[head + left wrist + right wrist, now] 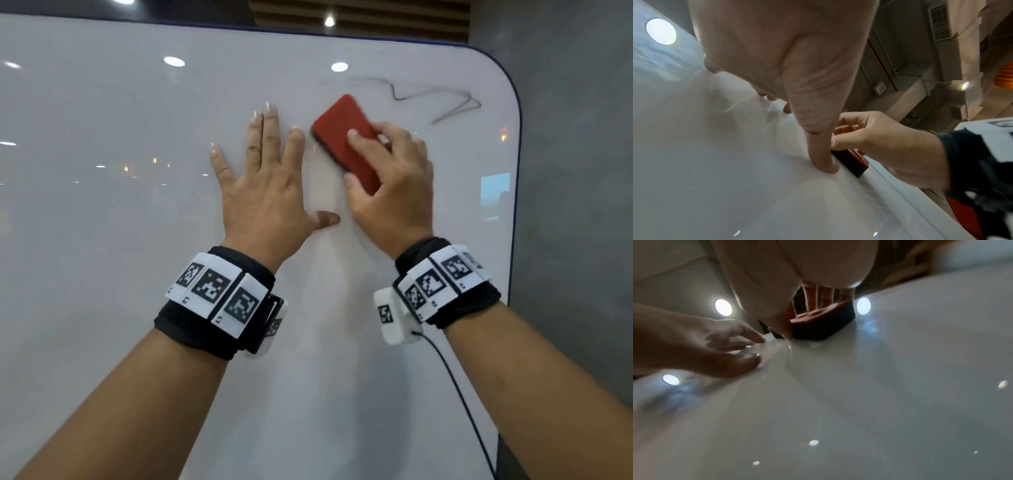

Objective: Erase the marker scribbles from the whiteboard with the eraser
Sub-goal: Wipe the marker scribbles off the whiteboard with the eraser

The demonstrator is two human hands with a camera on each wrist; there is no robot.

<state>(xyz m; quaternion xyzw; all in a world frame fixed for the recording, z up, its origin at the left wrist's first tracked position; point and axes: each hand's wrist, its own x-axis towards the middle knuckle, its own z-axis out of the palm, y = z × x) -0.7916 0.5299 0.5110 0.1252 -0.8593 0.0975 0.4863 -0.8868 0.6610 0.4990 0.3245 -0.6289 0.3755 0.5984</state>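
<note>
A white whiteboard (102, 240) fills the head view. Grey marker scribbles (442, 99) run across its upper right. My right hand (394, 178) grips a red eraser (339, 133) with a dark felt base and holds it against the board, just left of and below the scribbles. The eraser (824, 324) shows under my fingers in the right wrist view, felt side on the board. My left hand (263, 178) lies flat on the board with fingers spread, just left of the eraser. In the left wrist view my left thumb presses the board beside the eraser (853, 160).
The board's dark rounded edge (517, 113) runs down the right side, with a grey wall (575, 171) beyond it. Ceiling lights reflect off the glossy surface. A thin black cable (455, 387) hangs from my right wristband.
</note>
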